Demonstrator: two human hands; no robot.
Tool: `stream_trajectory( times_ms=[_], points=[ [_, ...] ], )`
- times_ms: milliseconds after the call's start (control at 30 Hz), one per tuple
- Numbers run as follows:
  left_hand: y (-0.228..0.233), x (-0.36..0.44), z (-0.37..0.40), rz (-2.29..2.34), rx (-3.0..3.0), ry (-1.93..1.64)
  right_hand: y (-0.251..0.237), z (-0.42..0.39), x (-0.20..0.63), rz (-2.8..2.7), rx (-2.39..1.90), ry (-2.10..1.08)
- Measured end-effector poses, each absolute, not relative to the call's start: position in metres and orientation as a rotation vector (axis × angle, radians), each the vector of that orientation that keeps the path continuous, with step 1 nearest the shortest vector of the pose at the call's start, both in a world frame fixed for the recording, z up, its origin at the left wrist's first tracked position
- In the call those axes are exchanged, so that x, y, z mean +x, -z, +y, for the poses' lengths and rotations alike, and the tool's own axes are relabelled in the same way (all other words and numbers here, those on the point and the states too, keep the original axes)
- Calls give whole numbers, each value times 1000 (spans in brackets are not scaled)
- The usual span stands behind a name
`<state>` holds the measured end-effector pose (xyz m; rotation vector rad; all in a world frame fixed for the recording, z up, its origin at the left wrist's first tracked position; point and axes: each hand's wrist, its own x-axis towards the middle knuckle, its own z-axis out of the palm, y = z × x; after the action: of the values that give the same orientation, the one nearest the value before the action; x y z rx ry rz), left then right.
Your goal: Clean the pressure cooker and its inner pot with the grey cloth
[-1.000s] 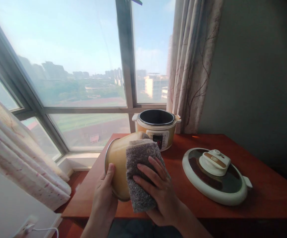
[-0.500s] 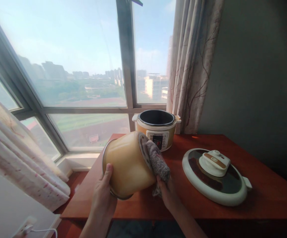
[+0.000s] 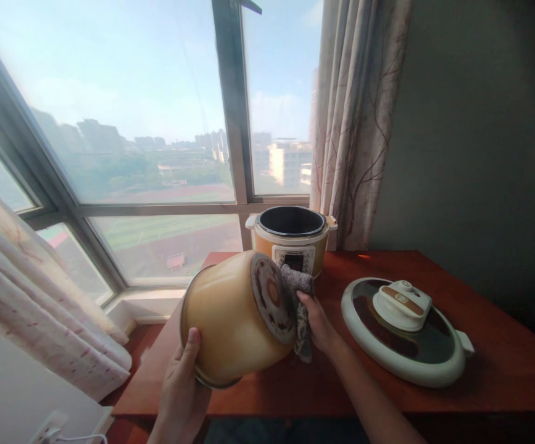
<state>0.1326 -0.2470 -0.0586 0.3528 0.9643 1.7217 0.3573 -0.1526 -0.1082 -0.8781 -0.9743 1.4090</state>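
My left hand [image 3: 184, 379] grips the rim of a gold inner pot [image 3: 228, 317], thumb on its outer wall. The pot is tilted on its side above the table, its stained, ringed base turned to the right and its mouth to the left, out of sight. My right hand [image 3: 316, 317] is closed on a grey cloth [image 3: 300, 285], which lies against the right edge of the base. Part of the cloth hangs below my fingers. Behind the pot stands the electric pressure cooker body [image 3: 291, 237], open at the top and dark inside, its control panel partly covered.
The cooker's round lid [image 3: 355, 330], white-rimmed with a handle on top, lies at the right of the red-brown table [image 3: 493, 351]. A large window rises behind the table, with curtains [image 3: 357, 123] at both sides. A plugged-in cable [image 3: 79, 437] shows at lower left.
The pot has shifted slightly left and down, and more of its base shows. My right hand has moved up with the cloth, toward the base's right edge.
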Motion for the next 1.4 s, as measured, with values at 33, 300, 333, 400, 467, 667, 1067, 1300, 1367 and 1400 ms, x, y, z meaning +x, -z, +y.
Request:
stream_trajectory(
  times_ms=[33, 300, 333, 400, 467, 667, 1067, 1300, 1367, 1400],
  points=[
    [60, 132, -248, 959, 356, -1718, 103, -147, 361, -967, -862, -1438],
    [58, 134, -253, 994, 386, -1606, 52, -122, 372, -1078, -835, -1377],
    [57, 135, -254, 997, 394, -1593, 45, -123, 369, -1128, -828, -1346],
    [54, 136, -255, 997, 408, -1578, 30, -128, 364, -1255, -784, -1251],
    [52, 138, -256, 993, 417, -1573, 15, -138, 358, -1410, -697, -1103],
    [48, 142, -252, 1033, 431, -1575, -9, -183, 348, -1832, -606, -675],
    [39, 142, -233, 993, 395, -1694, 63, -243, 353, -2155, -655, -365],
    [35, 142, -232, 984, 349, -1729, 101, -222, 353, -1912, -745, -439],
    [36, 141, -232, 981, 340, -1740, 114, -215, 350, -1735, -826, -542],
    [36, 140, -232, 978, 343, -1741, 119, -211, 349, -1641, -860, -604]
  ],
)
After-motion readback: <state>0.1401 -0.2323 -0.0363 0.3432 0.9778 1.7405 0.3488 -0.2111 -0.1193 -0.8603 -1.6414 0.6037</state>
